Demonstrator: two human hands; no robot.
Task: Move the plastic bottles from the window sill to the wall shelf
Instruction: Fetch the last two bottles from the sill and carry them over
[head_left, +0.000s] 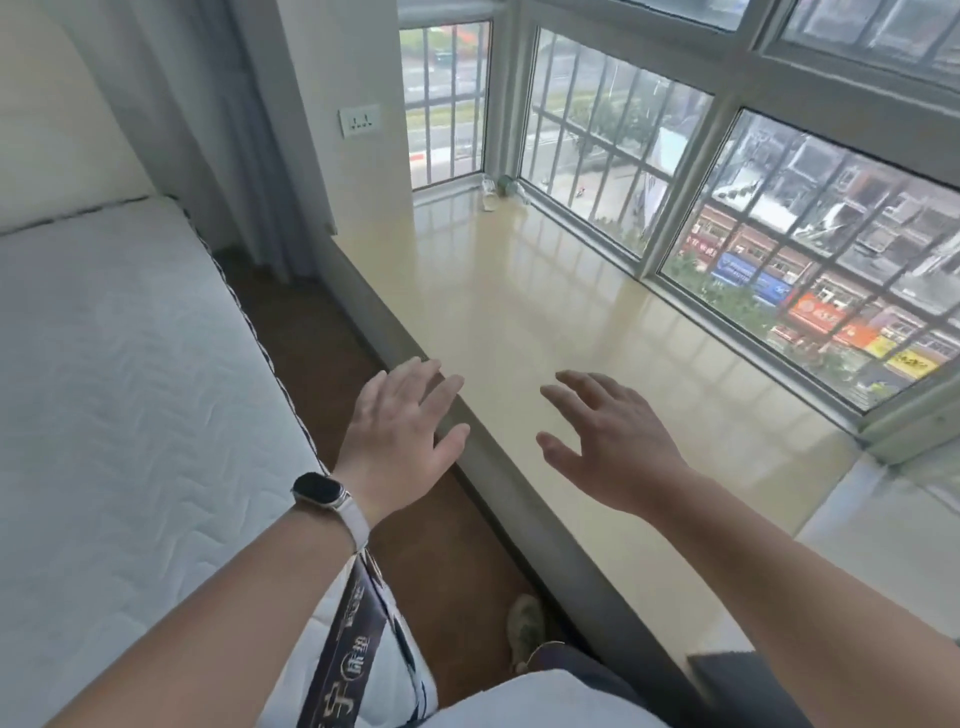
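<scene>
Left hand (405, 431) and right hand (608, 441) hover, fingers spread, grips empty, over a glossy cream sill (519, 312). Clear bottles (491, 195), too blurred to count, sit in its far corner.

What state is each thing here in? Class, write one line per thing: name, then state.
plastic bottles, on the window sill, in its far corner, untouched; too blurred to tell upright or lying.
left hand, open, fingers spread, holding nothing.
right hand, open, fingers spread, holding nothing.
watch, worn on the left wrist, screen dark.
wall socket, nothing plugged in.
</scene>
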